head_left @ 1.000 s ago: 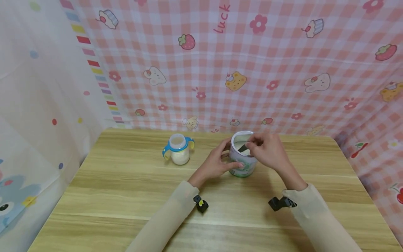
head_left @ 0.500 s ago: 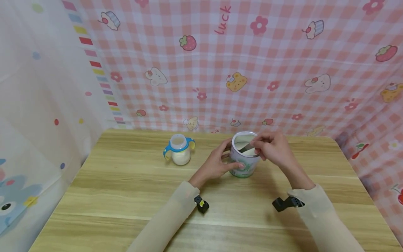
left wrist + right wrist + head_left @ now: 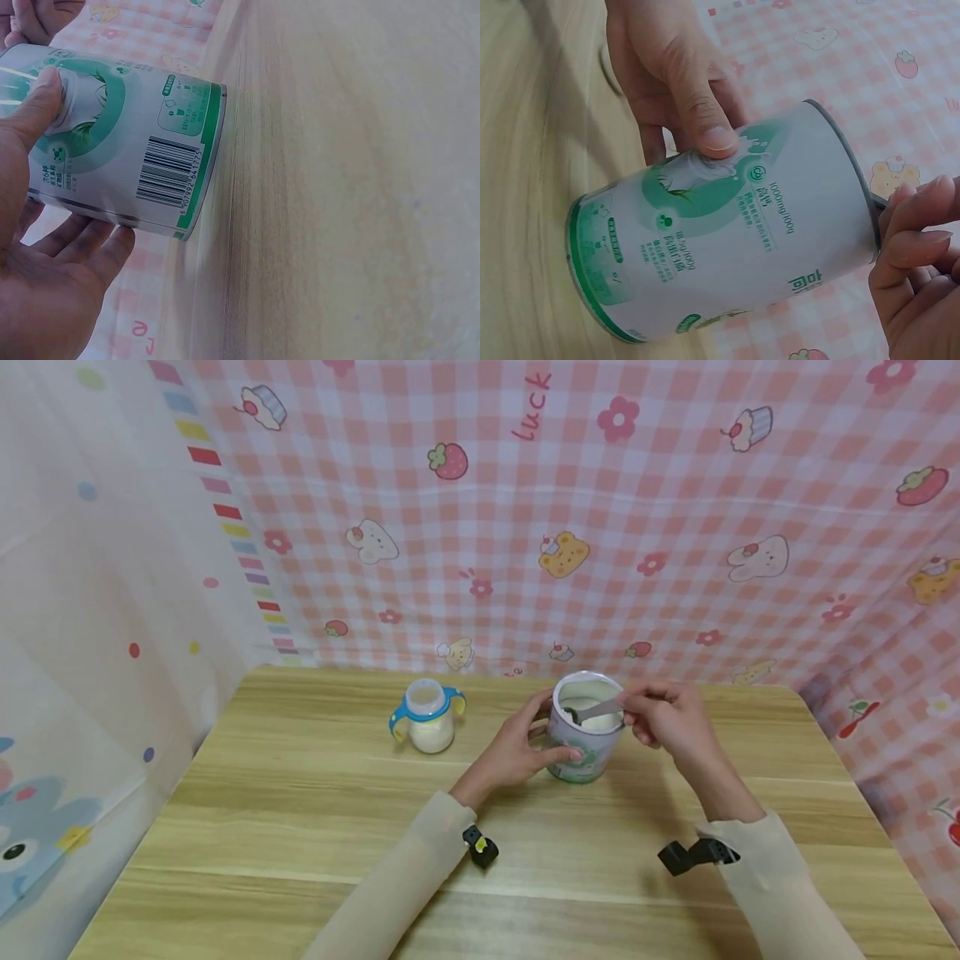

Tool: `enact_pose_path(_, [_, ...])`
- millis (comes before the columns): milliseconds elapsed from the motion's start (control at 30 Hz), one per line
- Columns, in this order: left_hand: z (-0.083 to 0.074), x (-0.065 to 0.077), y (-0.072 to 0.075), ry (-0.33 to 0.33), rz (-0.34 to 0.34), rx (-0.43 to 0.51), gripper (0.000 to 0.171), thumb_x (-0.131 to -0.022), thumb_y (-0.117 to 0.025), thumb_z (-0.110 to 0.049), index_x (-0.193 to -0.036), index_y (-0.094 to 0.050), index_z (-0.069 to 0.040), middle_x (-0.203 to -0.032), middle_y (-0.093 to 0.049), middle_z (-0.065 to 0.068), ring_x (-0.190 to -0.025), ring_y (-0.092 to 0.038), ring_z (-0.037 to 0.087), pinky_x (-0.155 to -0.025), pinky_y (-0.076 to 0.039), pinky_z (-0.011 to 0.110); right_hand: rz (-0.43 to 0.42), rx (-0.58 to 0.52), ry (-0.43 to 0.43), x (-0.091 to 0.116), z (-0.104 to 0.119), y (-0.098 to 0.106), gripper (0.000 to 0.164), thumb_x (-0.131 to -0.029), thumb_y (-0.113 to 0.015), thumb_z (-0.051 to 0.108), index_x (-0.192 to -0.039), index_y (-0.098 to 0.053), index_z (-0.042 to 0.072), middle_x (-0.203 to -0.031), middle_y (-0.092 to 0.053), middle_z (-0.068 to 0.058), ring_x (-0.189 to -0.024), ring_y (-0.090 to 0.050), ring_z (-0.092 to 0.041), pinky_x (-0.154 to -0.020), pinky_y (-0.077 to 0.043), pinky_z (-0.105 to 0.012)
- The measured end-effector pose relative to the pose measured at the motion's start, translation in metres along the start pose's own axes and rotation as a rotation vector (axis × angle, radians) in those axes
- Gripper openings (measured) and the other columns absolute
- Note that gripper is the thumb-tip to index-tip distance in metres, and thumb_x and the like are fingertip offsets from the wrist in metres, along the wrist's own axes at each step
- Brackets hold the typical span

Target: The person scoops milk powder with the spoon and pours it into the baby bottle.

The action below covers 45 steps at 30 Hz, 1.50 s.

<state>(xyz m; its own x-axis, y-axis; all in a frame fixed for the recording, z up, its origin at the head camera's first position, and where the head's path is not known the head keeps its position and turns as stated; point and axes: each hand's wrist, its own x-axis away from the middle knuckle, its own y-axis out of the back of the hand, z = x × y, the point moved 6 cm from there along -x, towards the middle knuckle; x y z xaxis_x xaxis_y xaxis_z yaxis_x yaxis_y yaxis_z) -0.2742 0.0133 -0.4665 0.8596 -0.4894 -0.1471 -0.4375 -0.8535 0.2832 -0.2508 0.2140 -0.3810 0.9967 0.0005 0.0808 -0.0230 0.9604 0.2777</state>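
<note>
My left hand [image 3: 517, 747] holds a white-and-green milk powder tin [image 3: 596, 756] by its side, thumb on the front and fingers round the back. The tin stands on the table with its top uncovered, and pale powder shows inside. Between thumb and fingers my right hand [image 3: 671, 718] pinches the handle of a spoon [image 3: 600, 707]. The spoon's bowl is inside the tin, near its left wall. In the left wrist view the label and barcode of the tin [image 3: 127, 142] face the camera. The right wrist view hides most of the spoon behind the tin's rim.
A baby bottle [image 3: 431, 735] with a blue-and-yellow two-handled ring stands left of the tin, without a cap, whitish contents inside. The wooden table [image 3: 300, 827] ends at a pink checked curtain [image 3: 480, 510] behind. A white curtain [image 3: 97, 593] hangs on the left.
My right hand has moved to the right with the spoon, from over the tin's mouth to beside its rim. More of the spoon shows now. The left hand and bottle stay put.
</note>
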Motion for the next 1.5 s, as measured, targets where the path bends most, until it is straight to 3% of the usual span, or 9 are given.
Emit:
enact_pose_path(400, [0.001, 0.001, 0.000, 0.027, -0.002, 0.002, 0.090, -0.085, -0.085, -0.032, -0.158, -0.033, -0.032, -0.151, -0.051, -0.005, -0.141, -0.047, 0.011, -0.119, -0.043, 0.034, -0.033, -0.209, -0.095, 0.003, -0.016, 0.006, 0.017, -0.103, -0.060, 0.015, -0.102, -0.068, 0.000, -0.068, -0.062, 0.006, -0.048, -0.049, -0.007, -0.045, -0.038, -0.021])
enact_pose_path(900, [-0.002, 0.001, 0.000, 0.011, -0.004, -0.078, 0.094, -0.083, -0.086, -0.039, -0.159, -0.030, -0.036, -0.151, -0.052, -0.006, -0.141, -0.047, 0.011, -0.119, -0.043, 0.039, -0.019, -0.534, -0.061, 0.006, -0.021, 0.013, 0.020, -0.104, -0.058, 0.009, -0.088, -0.070, 0.005, -0.069, -0.061, 0.001, -0.050, -0.048, -0.005, -0.043, -0.039, -0.017])
enact_pose_path(1267, [-0.021, 0.010, 0.017, -0.003, -0.049, -0.161, 0.098, -0.082, -0.083, -0.052, -0.160, -0.029, -0.029, -0.159, -0.045, 0.001, -0.147, -0.043, 0.019, -0.117, -0.046, 0.043, -0.018, -0.657, -0.026, 0.011, -0.014, 0.015, 0.020, -0.103, -0.059, 0.009, -0.086, -0.068, 0.004, -0.067, -0.060, 0.000, -0.045, -0.046, -0.005, -0.041, -0.036, -0.016])
enact_pose_path(1500, [-0.036, 0.016, 0.035, -0.069, -0.095, -0.232, 0.093, -0.085, -0.081, -0.050, -0.160, -0.028, -0.034, -0.162, -0.041, 0.000, -0.149, -0.041, 0.017, -0.118, -0.045, 0.045, -0.019, -0.677, -0.018, 0.015, -0.005, 0.008, 0.022, -0.103, -0.058, 0.006, -0.083, -0.068, 0.005, -0.066, -0.059, 0.000, -0.045, -0.045, -0.005, -0.042, -0.035, -0.016])
